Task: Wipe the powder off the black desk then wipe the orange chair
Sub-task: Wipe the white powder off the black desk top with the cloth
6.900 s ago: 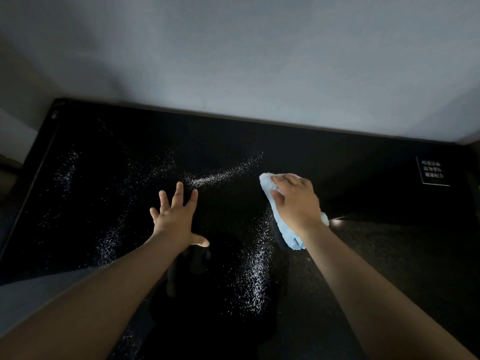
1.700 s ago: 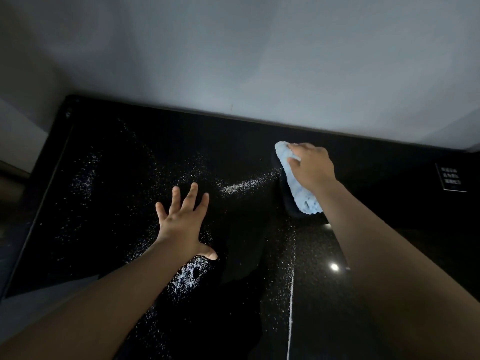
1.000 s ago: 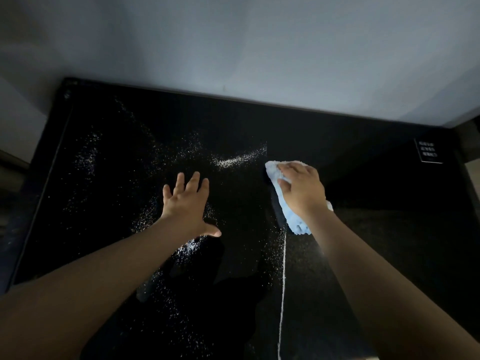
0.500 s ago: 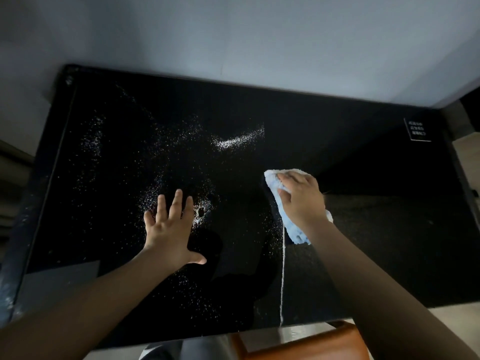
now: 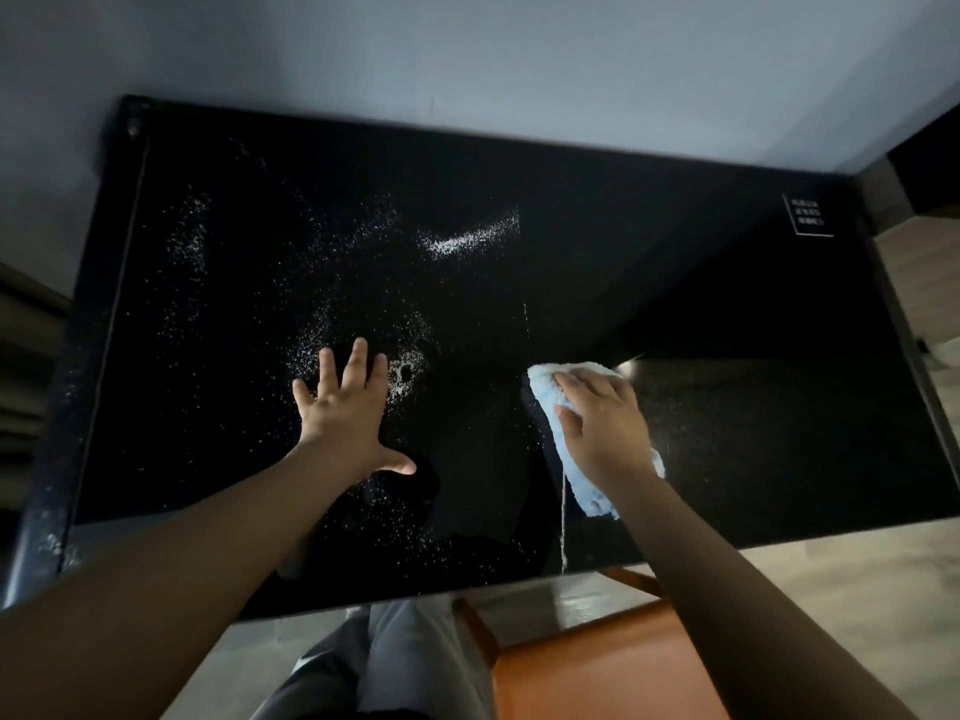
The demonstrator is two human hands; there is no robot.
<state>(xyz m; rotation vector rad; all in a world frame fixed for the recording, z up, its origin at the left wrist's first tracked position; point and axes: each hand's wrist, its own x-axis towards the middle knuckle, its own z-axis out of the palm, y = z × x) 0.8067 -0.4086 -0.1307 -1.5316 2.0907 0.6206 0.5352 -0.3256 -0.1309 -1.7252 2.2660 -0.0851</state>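
Note:
The black desk (image 5: 727, 314) stands against a grey wall. White powder (image 5: 467, 239) is scattered over its left and middle parts, with a thin swept line (image 5: 563, 517) running to the front edge. My right hand (image 5: 602, 423) presses a light blue cloth (image 5: 582, 485) flat on the desk, fingers spread over it. My left hand (image 5: 345, 407) rests flat on the desk with fingers straight, in the powder. The orange chair (image 5: 608, 667) sits below the desk's front edge at the bottom right.
A small white-printed label (image 5: 807, 215) is at the desk's far right corner. Wooden floor (image 5: 857, 589) shows to the right and in front. My grey trouser legs (image 5: 395, 667) are beside the chair. The right part of the desk carries no visible powder.
My right hand has dragged the cloth toward the front edge, leaving a thin powder line. The view has pulled back, and the chair and floor have come into sight.

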